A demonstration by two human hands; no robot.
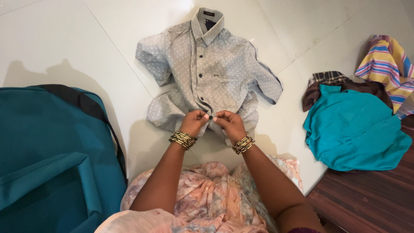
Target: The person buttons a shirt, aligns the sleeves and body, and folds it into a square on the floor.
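A pale grey dotted button-up shirt (202,73) lies flat on the white tiled floor, collar away from me, sleeves crumpled at its sides. My left hand (194,121) and my right hand (229,123) meet at the bottom of the shirt's front placket, fingers pinched on the fabric near the lowest button. Both wrists wear stacks of gold bangles.
A large teal bag (47,159) with a black strap fills the lower left. A teal garment (353,129), a dark checked cloth (325,82) and a striped multicoloured cloth (388,64) lie at the right, partly on a dark wooden surface (371,198). My floral clothing (207,194) covers my lap.
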